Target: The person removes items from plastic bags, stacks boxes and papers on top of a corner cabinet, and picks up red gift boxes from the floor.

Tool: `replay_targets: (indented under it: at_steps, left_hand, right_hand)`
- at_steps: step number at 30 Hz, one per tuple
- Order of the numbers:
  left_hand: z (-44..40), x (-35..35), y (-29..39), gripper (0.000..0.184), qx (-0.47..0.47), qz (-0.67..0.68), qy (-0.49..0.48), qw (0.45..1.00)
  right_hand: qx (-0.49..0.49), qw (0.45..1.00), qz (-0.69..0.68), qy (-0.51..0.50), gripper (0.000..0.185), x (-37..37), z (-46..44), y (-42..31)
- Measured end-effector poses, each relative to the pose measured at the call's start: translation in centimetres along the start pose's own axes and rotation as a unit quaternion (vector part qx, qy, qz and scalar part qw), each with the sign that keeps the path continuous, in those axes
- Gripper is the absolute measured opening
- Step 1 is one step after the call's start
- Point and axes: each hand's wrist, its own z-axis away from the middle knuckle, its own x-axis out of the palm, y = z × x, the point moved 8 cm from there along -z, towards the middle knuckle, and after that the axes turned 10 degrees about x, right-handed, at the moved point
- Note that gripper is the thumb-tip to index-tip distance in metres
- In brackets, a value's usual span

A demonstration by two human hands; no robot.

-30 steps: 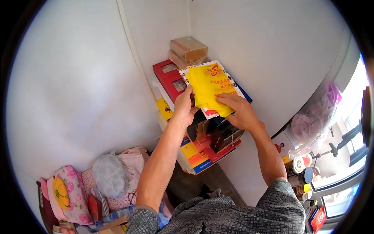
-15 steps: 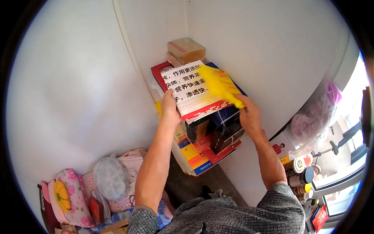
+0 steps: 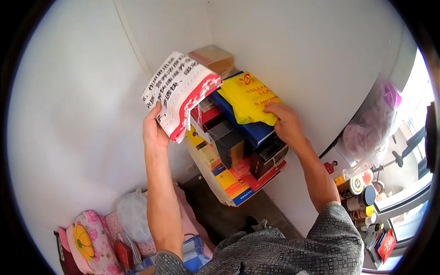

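My left hand (image 3: 156, 127) grips the near left edge of a folded white banner (image 3: 178, 91) with black characters and a red border, held up and tilted. My right hand (image 3: 285, 121) is closed on the lower right corner of a limp yellow sheet with red print (image 3: 250, 98); cloth or plastic bag, I cannot tell. This sheet lies over a dark blue flat box (image 3: 259, 133) on top of a stack. Below are dark boxes (image 3: 227, 142) and a yellow, blue and red printed carton (image 3: 227, 181). Loose threads hang by the banner.
A tan box (image 3: 211, 57) sits behind the stack against the white wall. At the lower left are pink floral bedding (image 3: 98, 233) and a pale plastic bag (image 3: 134, 215). Several jars (image 3: 360, 199) and a hanging clear bag (image 3: 366, 137) are by the window at right.
My left hand has lifted the white banner off the stack to the left and tilted it, uncovering boxes. The yellow sheet has come down flat over the blue box, still in my right hand.
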Motion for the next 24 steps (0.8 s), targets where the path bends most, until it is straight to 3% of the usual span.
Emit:
replay_targets:
  at_steps: [6, 9, 11, 13, 15, 22, 24]
  left_hand:
    - [-0.8, 7.4, -4.7, 0.042, -0.006, 0.01, 0.001, 1.0]
    - [-2.6, 8.6, -8.8, 0.038, 0.015, -0.007, -0.035, 0.999]
    - [-2.6, 7.9, -11.1, 0.033, 0.019, -0.188, -0.034, 0.981]
    - [-1.7, 6.7, -12.4, 0.033, -0.038, -0.315, -0.038, 0.948]
    - [-1.2, 6.3, -12.4, 0.032, -0.049, -0.295, -0.046, 0.953]
    - [-2.1, 5.6, -12.4, 0.027, -0.072, -0.301, -0.027, 0.951]
    - [-2.7, 5.5, -12.3, 0.027, -0.065, -0.282, -0.024, 0.957]
  right_hand:
    - [0.019, 0.997, 0.008, -0.077, 0.04, 2.2, -2.8, -0.1]
    - [0.008, 0.999, 0.008, -0.033, 0.044, 0.7, -2.1, -1.4]
    - [0.032, 0.999, 0.004, -0.016, 0.045, -0.2, -0.5, -0.4]
    - [0.058, 0.998, -0.002, 0.005, 0.045, -1.6, 1.0, 0.4]
    - [0.161, 0.986, -0.035, -0.005, 0.041, -2.9, 2.3, 1.3]
    - [0.133, 0.99, -0.043, 0.025, 0.04, -4.6, 3.3, -0.9]
    - [0.169, 0.978, -0.117, 0.035, 0.039, -4.4, 3.2, -1.8]
